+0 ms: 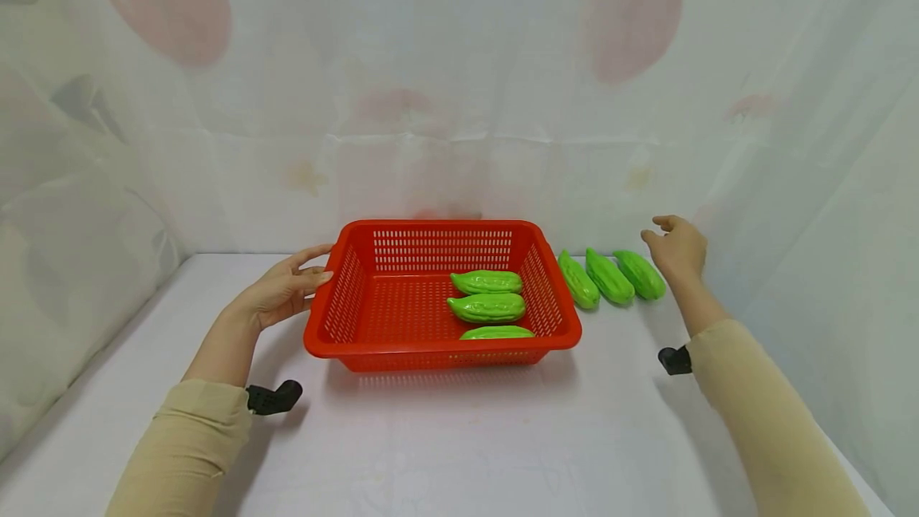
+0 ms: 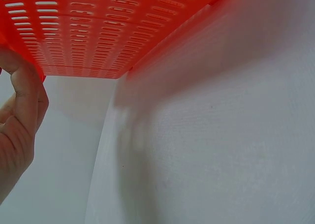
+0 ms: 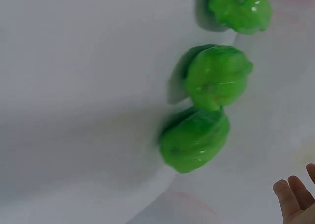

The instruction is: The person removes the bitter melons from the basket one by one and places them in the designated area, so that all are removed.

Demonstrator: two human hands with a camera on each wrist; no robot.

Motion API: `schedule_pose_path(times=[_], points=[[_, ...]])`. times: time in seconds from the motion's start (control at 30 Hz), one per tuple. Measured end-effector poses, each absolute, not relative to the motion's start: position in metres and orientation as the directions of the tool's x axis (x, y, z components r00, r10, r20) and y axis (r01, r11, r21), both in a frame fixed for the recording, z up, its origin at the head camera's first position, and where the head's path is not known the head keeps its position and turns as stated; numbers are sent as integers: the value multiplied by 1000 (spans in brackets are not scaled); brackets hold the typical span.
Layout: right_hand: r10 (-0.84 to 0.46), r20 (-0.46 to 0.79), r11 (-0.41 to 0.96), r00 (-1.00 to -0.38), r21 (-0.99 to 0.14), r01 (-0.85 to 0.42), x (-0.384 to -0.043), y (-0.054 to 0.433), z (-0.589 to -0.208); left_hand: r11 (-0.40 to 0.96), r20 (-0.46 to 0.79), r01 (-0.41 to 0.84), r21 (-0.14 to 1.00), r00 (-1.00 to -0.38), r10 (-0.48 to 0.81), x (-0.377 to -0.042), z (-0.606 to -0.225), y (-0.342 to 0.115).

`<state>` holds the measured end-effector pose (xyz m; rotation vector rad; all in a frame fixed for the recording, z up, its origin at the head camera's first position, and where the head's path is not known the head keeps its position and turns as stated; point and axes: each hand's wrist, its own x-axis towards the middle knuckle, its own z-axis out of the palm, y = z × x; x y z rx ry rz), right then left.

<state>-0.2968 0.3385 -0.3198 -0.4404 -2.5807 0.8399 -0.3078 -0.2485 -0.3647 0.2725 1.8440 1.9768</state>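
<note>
A red plastic basket (image 1: 402, 345) with slotted walls stands on the white table. My left hand (image 1: 287, 290) grips its left rim, thumb on top and fingers around the edge; the left wrist view shows this hand (image 2: 19, 115) beside the slotted wall. Inside, at the right, lie three glossy green bitter melons (image 1: 488, 308), the nearest partly hidden by the front rim. Three more bitter melons (image 1: 610, 278) lie side by side to the right of the basket. Just beyond the rightmost bitter melon (image 3: 196, 140), my right hand (image 1: 678, 247) hovers with loosely bent fingers, holding nothing.
White curtains (image 1: 459, 62) with faded fruit prints hang behind the table and along both sides. The white tabletop (image 1: 445, 445) stretches in front of the basket. A small black wrist mount (image 1: 276, 397) sticks out from each sleeve.
</note>
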Motion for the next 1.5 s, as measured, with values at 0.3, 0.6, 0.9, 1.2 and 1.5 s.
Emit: schedule_pose_path(times=[0.3, 0.6, 0.9, 1.2, 1.5], points=[[323, 317, 782, -892, -620, 63, -300, 308, -288, -36, -141, -173, 984, -893, 427, -308, -365, -247], [263, 361, 752, -895, -657, -44, -302, 276, -263, -33, -145, -175, 984, -895, 422, -308, -365, -249], [242, 381, 702, -892, -703, -109, -305, 250, -247, -37, -143, -175, 984, -893, 426, -310, -367, -250], [227, 328, 592, -917, -794, -137, -310, 225, -241, -50, -138, -178, 983, -887, 440, -310, -369, -250], [181, 267, 520, -946, -843, -138, -319, 197, -243, -24, -134, -160, 987, -889, 438, -309, -367, -251]])
